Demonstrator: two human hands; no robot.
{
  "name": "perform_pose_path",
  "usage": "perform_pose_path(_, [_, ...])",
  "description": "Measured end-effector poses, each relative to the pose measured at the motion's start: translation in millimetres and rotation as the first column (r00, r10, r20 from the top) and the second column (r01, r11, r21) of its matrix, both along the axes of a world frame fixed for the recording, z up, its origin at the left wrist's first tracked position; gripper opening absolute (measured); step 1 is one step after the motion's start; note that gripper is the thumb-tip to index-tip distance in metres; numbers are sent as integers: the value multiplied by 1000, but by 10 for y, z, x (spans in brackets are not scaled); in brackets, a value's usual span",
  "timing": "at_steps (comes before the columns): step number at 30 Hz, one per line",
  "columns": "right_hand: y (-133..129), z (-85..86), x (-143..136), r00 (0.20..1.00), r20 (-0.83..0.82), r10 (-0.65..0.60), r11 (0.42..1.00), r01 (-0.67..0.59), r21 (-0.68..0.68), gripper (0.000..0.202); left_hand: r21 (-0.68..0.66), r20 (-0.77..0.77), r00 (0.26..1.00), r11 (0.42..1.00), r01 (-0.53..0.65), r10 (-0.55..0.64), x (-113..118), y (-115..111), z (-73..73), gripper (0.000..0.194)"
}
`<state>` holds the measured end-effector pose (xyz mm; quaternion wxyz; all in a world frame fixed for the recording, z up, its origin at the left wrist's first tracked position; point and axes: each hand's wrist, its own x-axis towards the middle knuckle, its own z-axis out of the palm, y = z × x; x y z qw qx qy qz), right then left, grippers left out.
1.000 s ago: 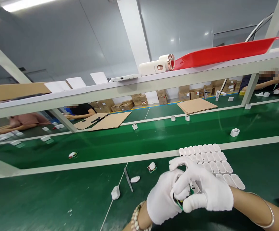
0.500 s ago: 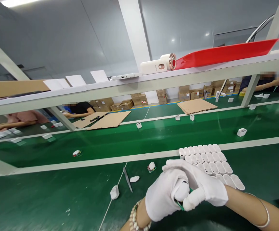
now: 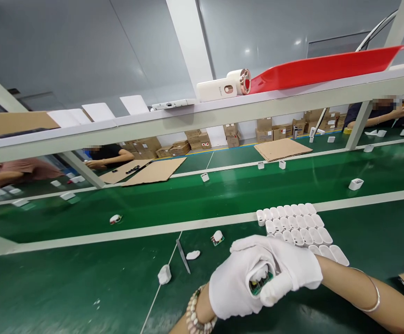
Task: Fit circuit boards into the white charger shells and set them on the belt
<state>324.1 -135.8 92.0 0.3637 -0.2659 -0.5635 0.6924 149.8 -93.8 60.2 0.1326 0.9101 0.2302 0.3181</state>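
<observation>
White-gloved, my left hand (image 3: 234, 285) is wrapped round a small green circuit board with a white rounded part (image 3: 260, 281). My right hand (image 3: 290, 266), gloved too, is closed over the same piece from the right, its thumb at the board's lower edge. Fingers of both hands overlap and hide much of it. Just beyond the hands stand rows of white oval cases (image 3: 295, 225), partly covered by the right glove. To the left lie another circuit board with a white part (image 3: 217, 238), tweezers (image 3: 183, 256), a flat white piece (image 3: 193, 255) and a crumpled white lump (image 3: 164, 274).
A green conveyor belt (image 3: 160, 202) crosses ahead, carrying a circuit board (image 3: 115, 219) and several white cases. Above runs a shelf (image 3: 274, 104) with a red tray (image 3: 327, 69) and a white handheld device (image 3: 219, 89). Co-workers sit across the belt beside cardboard sheets (image 3: 156, 171).
The circuit board has turned between my hands, so more of its component side shows. Pieces on the belt have shifted slightly right. The view has tilted a little.
</observation>
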Motion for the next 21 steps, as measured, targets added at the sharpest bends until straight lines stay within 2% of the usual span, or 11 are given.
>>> perform_pose_path(3, [-6,-18,-39,996,13,-90,996,90,13,86,-60,-39,993,993,106,-108,-33,2,16,22])
perform_pose_path(5, [-18,6,-55,990,28,-137,990,137,21,80,-71,-49,995,994,79,-82,-17,-1,23,19])
perform_pose_path(8, [-43,73,-56,991,50,-121,993,121,0,76,-75,-66,997,997,34,-39,20,-8,27,12])
perform_pose_path(13, [-75,157,-80,992,-15,-124,977,120,-175,67,-141,-61,992,985,98,-107,36,-44,42,12])
perform_pose_path(16, [-81,163,-97,991,-37,-126,971,116,-209,67,-210,-5,994,972,106,-110,53,-71,59,10])
perform_pose_path(18, [-84,139,-97,988,-10,-156,972,151,-177,64,-311,43,997,947,79,-69,88,-91,80,10])
perform_pose_path(21, [-83,67,-98,971,45,-233,968,236,-85,61,-449,93,993,893,-22,71,168,-121,147,15])
